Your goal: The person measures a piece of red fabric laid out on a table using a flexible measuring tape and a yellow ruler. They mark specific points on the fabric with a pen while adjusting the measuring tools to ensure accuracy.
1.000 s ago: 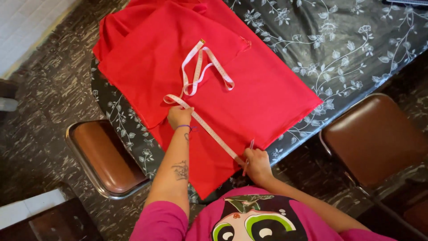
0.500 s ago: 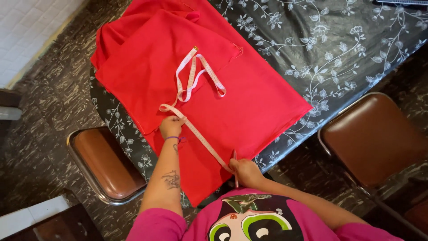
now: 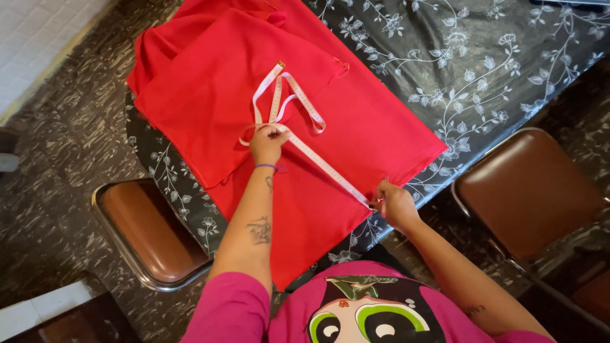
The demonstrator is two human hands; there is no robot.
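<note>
Red cloth point(image 3: 356, 146) lies on surface point(image 3: 508, 57) w/ tape point(image 3: 327, 168) pulled taut across it. Left hand point(image 3: 267, 143) pins tape mid-cloth, fingers closed on it; right hand point(image 3: 394, 203) pinches tape end at cloth's near edge. Tape runs diagonally, far-left to near-right; slack loops lie beyond left hand. Vs 0.5 s ago: same grip, hands look a bit further apart. Chairs point(image 3: 527, 190) both sides.

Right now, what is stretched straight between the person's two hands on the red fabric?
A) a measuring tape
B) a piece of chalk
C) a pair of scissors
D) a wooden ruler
A: a pale measuring tape runs taut from the left hand to the right hand at the edge of the red fabric, its slack looped beyond the left hand.
</note>
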